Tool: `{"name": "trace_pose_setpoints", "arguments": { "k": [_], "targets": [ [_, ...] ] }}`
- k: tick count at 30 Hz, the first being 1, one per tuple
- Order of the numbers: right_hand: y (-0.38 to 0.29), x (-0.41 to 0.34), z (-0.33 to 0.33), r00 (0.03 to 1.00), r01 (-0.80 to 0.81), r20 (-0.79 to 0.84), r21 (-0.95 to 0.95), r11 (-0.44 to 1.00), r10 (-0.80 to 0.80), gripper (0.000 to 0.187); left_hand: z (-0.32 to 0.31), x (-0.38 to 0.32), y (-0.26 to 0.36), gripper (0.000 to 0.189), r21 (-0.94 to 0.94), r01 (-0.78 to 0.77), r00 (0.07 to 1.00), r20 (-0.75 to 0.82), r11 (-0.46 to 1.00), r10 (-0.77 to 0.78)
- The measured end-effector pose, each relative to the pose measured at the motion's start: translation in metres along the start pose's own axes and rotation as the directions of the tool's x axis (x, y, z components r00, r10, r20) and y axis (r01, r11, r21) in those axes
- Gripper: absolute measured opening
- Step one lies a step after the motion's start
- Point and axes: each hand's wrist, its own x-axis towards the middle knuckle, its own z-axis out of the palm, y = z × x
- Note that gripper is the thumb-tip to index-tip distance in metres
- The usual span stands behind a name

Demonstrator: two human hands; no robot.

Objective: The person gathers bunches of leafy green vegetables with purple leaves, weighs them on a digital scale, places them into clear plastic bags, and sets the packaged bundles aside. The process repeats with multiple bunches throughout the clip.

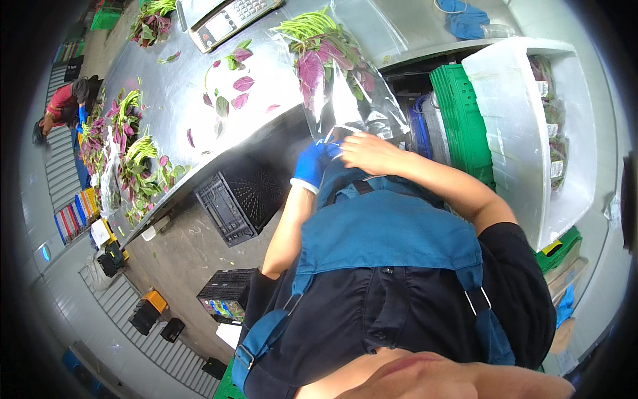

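Note:
A clear plastic bag [344, 107] lies at the edge of the steel table, its end hanging over toward me. Inside it is a bunch of red-leaved amaranth greens [319, 60], the pale green stems pointing away from me. My left hand [314, 162], in a blue glove, is at the bag's near end. Beside it, my bare right hand [366, 153] has bent fingers close to the same end, where a thin white strip [344, 128] loops over. The fingertips of both hands are partly hidden, so their exact grip does not show.
Loose leaves [243, 84] and several bunches [142, 152] lie on the steel table [184, 107], near a scale with a keypad [234, 20]. Right are green crates [461, 119] and a white bin [518, 129] holding bagged greens. A black crate [239, 204] is below. A person [65, 104] stands far left.

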Motion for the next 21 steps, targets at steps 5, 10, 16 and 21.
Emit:
{"name": "trace_pose_setpoints", "arguments": {
  "k": [5,10,16,21],
  "targets": [
    [0.044,-0.26,0.066,0.224,-0.672,0.65,-0.436,0.598,0.726,0.019,0.013,-0.023,0.055,0.039,-0.332,0.101,0.988,0.14,0.938,-0.057],
    [0.034,-0.218,0.021,0.557,-0.556,0.439,-0.434,0.709,0.705,0.045,-0.066,0.007,-0.025,0.046,0.496,-0.236,0.943,-0.093,0.836,0.321],
    [0.101,-0.065,-0.008,0.903,-0.397,-0.346,-0.448,0.801,0.254,0.043,-0.016,0.023,0.071,0.056,0.894,-0.419,0.675,0.424,-0.159,0.604],
    [0.138,-0.049,-0.04,0.843,-0.502,-0.074,0.246,0.829,0.533,0.02,-0.046,0.028,0.118,0.037,0.539,-0.43,0.898,0.339,0.725,0.28]
  ]
}}
